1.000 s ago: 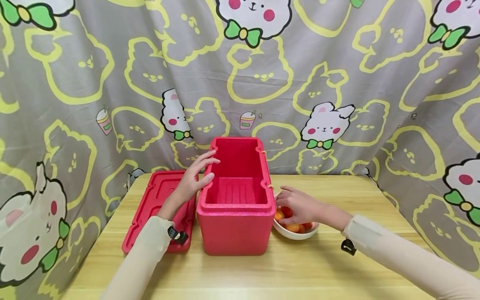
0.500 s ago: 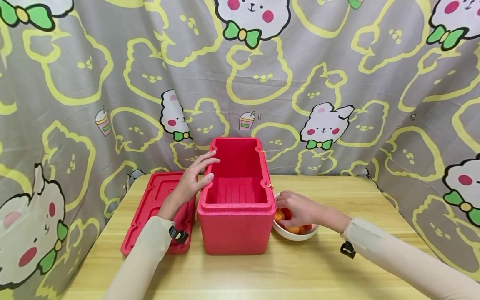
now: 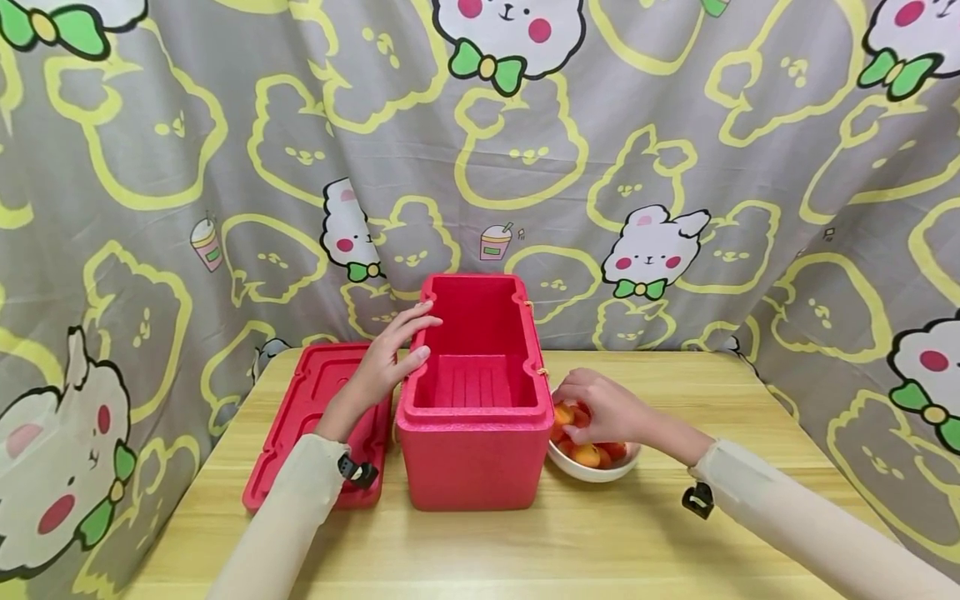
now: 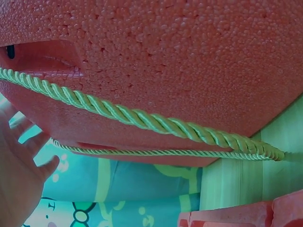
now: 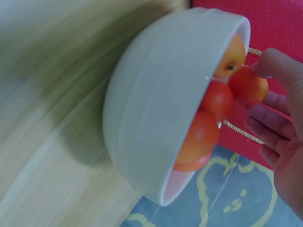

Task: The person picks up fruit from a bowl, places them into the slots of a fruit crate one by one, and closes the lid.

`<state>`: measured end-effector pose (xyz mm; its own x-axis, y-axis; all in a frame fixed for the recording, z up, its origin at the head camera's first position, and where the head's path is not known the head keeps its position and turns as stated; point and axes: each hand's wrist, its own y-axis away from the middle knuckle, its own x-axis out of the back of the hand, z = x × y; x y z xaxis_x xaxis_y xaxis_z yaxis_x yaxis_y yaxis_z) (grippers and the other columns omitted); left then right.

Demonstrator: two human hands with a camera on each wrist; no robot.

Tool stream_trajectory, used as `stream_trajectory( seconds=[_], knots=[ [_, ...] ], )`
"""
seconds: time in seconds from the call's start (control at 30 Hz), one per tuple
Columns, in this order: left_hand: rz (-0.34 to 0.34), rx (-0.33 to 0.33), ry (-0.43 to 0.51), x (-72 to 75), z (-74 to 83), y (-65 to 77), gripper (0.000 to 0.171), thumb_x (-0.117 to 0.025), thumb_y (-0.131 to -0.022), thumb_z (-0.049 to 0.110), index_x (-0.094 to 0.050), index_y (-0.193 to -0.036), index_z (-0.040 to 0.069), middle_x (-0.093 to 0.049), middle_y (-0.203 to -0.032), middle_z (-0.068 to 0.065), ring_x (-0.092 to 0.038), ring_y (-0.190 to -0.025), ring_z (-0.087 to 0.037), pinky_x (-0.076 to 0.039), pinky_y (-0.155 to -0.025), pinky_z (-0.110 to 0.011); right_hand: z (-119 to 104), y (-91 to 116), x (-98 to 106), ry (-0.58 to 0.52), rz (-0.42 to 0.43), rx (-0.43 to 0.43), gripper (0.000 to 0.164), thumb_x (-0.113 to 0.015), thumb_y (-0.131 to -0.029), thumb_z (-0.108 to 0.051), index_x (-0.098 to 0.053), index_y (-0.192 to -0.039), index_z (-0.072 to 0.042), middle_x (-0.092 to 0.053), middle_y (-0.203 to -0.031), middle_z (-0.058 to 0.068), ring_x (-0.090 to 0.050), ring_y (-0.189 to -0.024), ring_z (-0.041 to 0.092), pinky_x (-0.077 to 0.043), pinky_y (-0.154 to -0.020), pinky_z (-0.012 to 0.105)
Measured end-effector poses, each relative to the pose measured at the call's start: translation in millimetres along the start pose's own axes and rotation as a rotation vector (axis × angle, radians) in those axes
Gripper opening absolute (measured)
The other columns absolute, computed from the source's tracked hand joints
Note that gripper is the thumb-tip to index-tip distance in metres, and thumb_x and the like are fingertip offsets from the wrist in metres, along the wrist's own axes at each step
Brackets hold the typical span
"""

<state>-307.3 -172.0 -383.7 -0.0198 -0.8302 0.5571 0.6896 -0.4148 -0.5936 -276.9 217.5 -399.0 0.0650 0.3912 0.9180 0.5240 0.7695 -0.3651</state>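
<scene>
My left hand (image 3: 384, 360) rests with relaxed, nearly straight fingers on the left rim of an open red foam box (image 3: 474, 468). The box's inside shows a ribbed bare floor. Over a white bowl (image 3: 592, 474), my right hand (image 3: 606, 410) pinches a round orange-red fruit (image 5: 248, 85) between thumb and fingers, at the bowl's mouth. Several similar smooth fruits (image 5: 199, 142) lie in the bowl; one shows a dark stem spot. Their exact kind cannot be told. In the left wrist view, the left hand (image 4: 19, 165) is beside the box wall.
A red lid (image 3: 324, 375) lies flat on the wooden table (image 3: 675, 533), left of the box. Twisted yellowish rope (image 4: 135, 117) runs along the box's side. The bowl stands close to the box's right wall. A patterned curtain (image 3: 540, 192) hangs behind the table.
My right hand reached down among the fruits in the bowl, took hold of one and has risen slightly with it. My left hand has stayed on the box rim.
</scene>
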Motion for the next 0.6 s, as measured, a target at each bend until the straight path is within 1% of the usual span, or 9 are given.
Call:
stream_trajectory(
  seconds=[0.13, 0.23, 0.3, 0.47, 0.6],
  knots=[
    [0.002, -0.002, 0.001, 0.2, -0.6, -0.4, 0.051, -0.062, -0.091, 0.021, -0.058, -0.142, 0.016, -0.039, -0.162, -0.012, -0.037, -0.148, -0.028, -0.050, -0.102, -0.060, 1.0, -0.5, 7.2, 0.005, 0.020, -0.051, 0.032, -0.086, -0.070, -0.016, -0.073, -0.100, -0.012, -0.069, -0.094, -0.004, -0.061, -0.088, 0.018, -0.052, -0.076, 0.029],
    [0.002, 0.003, 0.001, -0.1, 0.3, -0.8, 0.051, -0.062, -0.091, 0.021, -0.058, -0.142, 0.016, -0.039, -0.162, -0.012, -0.037, -0.148, -0.028, -0.051, -0.102, -0.059, 2.4, -0.9, 15.1, 0.017, 0.051, -0.069, 0.033, -0.086, -0.070, -0.016, -0.074, -0.100, -0.012, -0.070, -0.097, -0.003, -0.062, -0.091, 0.018, -0.054, -0.078, 0.032],
    [0.002, 0.008, 0.001, -0.1, 1.1, -0.8, 0.051, -0.062, -0.091, 0.022, -0.058, -0.142, 0.017, -0.038, -0.162, -0.012, -0.037, -0.148, -0.027, -0.051, -0.102, -0.059, 5.2, -2.1, 20.9, 0.037, 0.093, -0.050, 0.033, -0.086, -0.070, -0.014, -0.073, -0.100, -0.011, -0.071, -0.097, -0.002, -0.062, -0.092, 0.018, -0.054, -0.081, 0.035],
    [0.007, 0.006, 0.001, -0.9, 1.3, -0.4, 0.051, -0.061, -0.093, 0.028, -0.058, -0.142, 0.016, -0.039, -0.162, -0.010, -0.037, -0.148, -0.028, -0.051, -0.101, -0.059, 14.2, -10.7, 39.2, 0.085, 0.250, 0.038, 0.035, -0.085, -0.068, -0.013, -0.072, -0.100, -0.007, -0.071, -0.096, 0.002, -0.060, -0.091, 0.021, -0.048, -0.083, 0.040],
    [0.008, 0.003, 0.001, -2.0, 0.7, 0.4, 0.051, -0.061, -0.093, 0.029, -0.058, -0.142, 0.017, -0.038, -0.162, -0.010, -0.037, -0.148, -0.028, -0.051, -0.101, -0.059, 18.2, -22.1, 55.3, 0.126, 0.360, 0.061, 0.035, -0.083, -0.067, -0.012, -0.073, -0.100, -0.005, -0.070, -0.096, 0.005, -0.058, -0.091, 0.023, -0.045, -0.086, 0.042]
  ],
)
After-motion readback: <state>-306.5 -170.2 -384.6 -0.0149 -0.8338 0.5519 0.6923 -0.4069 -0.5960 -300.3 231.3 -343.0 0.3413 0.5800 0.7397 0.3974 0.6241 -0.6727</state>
